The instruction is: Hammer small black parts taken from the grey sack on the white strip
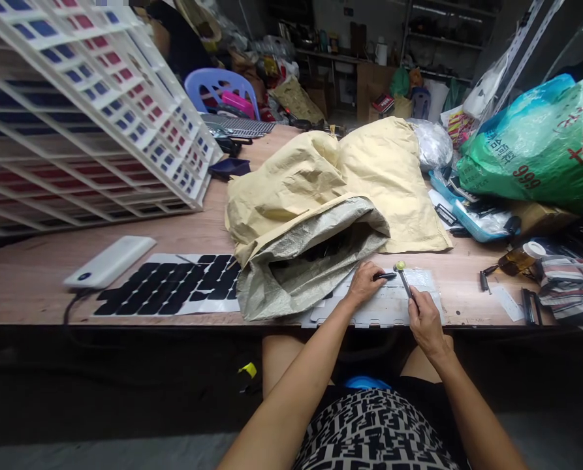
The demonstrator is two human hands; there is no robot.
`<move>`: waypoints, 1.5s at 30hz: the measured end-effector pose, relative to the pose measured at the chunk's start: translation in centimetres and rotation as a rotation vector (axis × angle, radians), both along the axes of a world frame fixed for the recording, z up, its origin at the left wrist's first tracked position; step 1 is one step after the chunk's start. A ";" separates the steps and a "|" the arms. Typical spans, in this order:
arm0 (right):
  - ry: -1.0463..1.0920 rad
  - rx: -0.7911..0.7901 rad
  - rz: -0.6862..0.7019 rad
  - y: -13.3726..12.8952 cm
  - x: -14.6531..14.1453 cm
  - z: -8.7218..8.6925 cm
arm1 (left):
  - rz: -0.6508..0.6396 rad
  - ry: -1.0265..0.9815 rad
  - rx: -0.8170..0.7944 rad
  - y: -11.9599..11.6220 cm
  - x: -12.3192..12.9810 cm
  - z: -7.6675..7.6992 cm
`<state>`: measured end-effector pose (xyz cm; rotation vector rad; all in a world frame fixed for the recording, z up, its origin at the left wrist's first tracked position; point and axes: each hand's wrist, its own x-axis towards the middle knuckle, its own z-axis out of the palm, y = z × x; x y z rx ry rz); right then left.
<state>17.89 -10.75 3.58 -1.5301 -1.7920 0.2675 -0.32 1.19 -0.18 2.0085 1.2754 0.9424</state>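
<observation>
My left hand (366, 282) rests over a white board (421, 287) at the table's front edge. Its fingers are closed on a small dark part (385, 276) that points right; its exact kind is too small to tell. In my right hand (425, 321) is a small hammer (405, 282) with a metal shaft and a yellowish head. The head is raised just right of the dark part and apart from it. Left of my hands, an open paper sack (311, 264) gapes toward me, with dark contents in shadow.
A sheet of black pieces (168, 287) and a white corded box (110, 261) lie left. A white plastic crate (193, 186) towers behind them. Another full sack (389, 176) stands behind my hands. Right are a blue basket (482, 222), green bag (531, 150), bottle (519, 259) and striped cloth (568, 287).
</observation>
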 end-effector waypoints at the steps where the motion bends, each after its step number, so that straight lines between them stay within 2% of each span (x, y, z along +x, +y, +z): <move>1: -0.014 -0.001 0.008 0.1 -0.1 -0.1 | 0.003 0.001 0.003 0.0 0.1 0.0; 5: -0.050 -0.036 0.010 0.4 -0.1 -0.4 | 0.016 -0.005 0.012 0.1 0.2 -0.3; 11: -0.016 -0.031 0.063 0.1 -1.1 0.3 | 0.001 0.009 0.024 0.2 0.2 -0.4; 15: -0.024 -0.073 0.076 0.7 -1.1 -0.3 | -0.001 0.013 0.003 0.3 0.3 -0.3; 17: -0.038 -0.052 0.018 1.9 -0.4 -0.6 | 0.000 0.006 0.012 0.3 0.3 -0.1; 20: -0.130 -0.018 -0.120 5.3 1.0 -0.6 | 0.019 0.017 0.037 0.1 0.3 0.0; 25: -0.416 -0.154 -0.344 10.5 2.1 -0.4 | 0.037 0.041 0.029 0.1 0.4 -0.3; 28: -0.548 -0.173 -0.407 11.5 1.6 -0.8 | 0.023 0.024 0.016 0.6 0.3 -0.1; 30: -0.583 -0.162 -0.427 11.5 1.3 -1.1 | -0.009 -0.049 -0.006 0.4 0.0 0.6; 33: -0.586 -0.182 -0.420 11.4 1.2 -1.3 | -0.068 -0.278 -0.164 -2.0 -1.0 2.2; 36: -0.592 -0.195 -0.410 11.4 1.2 -1.2 | -0.224 -0.492 -0.487 -7.0 -2.4 3.0; 38: -0.604 -0.194 -0.413 11.5 1.2 -1.2 | -0.414 -0.520 -0.726 -10.6 -3.1 2.3; 40: -0.621 -0.194 -0.419 11.5 1.1 -1.3 | -0.558 -0.482 -0.911 -13.5 -3.2 0.5; 41: -0.628 -0.197 -0.421 11.5 1.1 -1.3 | -0.578 -0.455 -0.978 -14.4 -3.0 -0.7; 43: -0.637 -0.199 -0.420 11.5 1.0 -1.3 | -0.483 -0.386 -1.056 -15.2 -2.3 -3.3; 45: -0.635 -0.196 -0.416 11.5 1.0 -1.3 | -0.263 -0.257 -1.003 -14.8 -1.6 -5.4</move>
